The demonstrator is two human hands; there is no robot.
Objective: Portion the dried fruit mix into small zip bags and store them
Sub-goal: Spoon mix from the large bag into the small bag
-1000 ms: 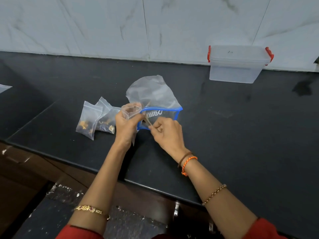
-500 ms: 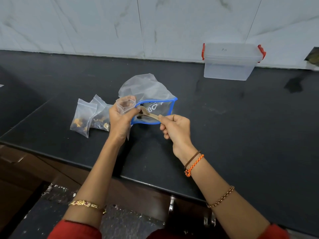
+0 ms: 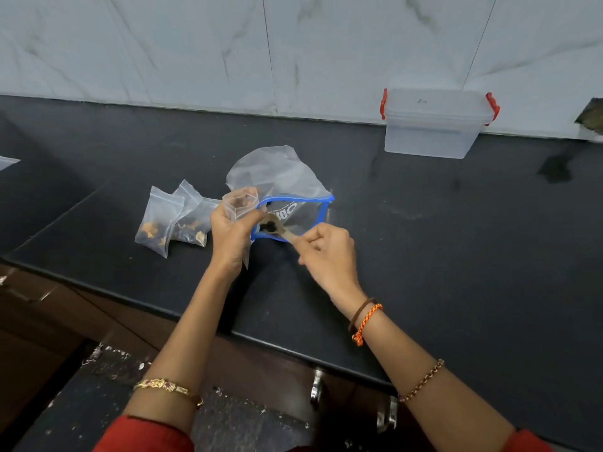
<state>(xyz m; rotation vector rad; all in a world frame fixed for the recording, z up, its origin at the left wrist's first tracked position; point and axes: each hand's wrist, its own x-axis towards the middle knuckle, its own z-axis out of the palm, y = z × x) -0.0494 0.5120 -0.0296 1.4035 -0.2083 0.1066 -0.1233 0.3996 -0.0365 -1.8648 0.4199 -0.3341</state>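
Note:
My left hand (image 3: 230,238) holds a small clear zip bag (image 3: 240,203) upright with its mouth open. My right hand (image 3: 328,252) grips a wooden spoon (image 3: 277,227) by the handle. The spoon's bowl carries dark dried fruit and sits just right of the small bag's mouth, over the opening of the large blue-rimmed bag (image 3: 295,203) lying on the black counter (image 3: 424,256). Two filled small zip bags (image 3: 173,220) lie on the counter to the left of my left hand.
A clear plastic box (image 3: 434,125) with a lid and red clips stands against the marble wall at the back right. The counter's front edge runs diagonally below my wrists, with cabinet handles under it. A dark smudge marks the counter at far right.
The spoon has come out of the large bag with dark fruit on it and moved left towards the small bag's mouth. My left hand keeps the small bag up.

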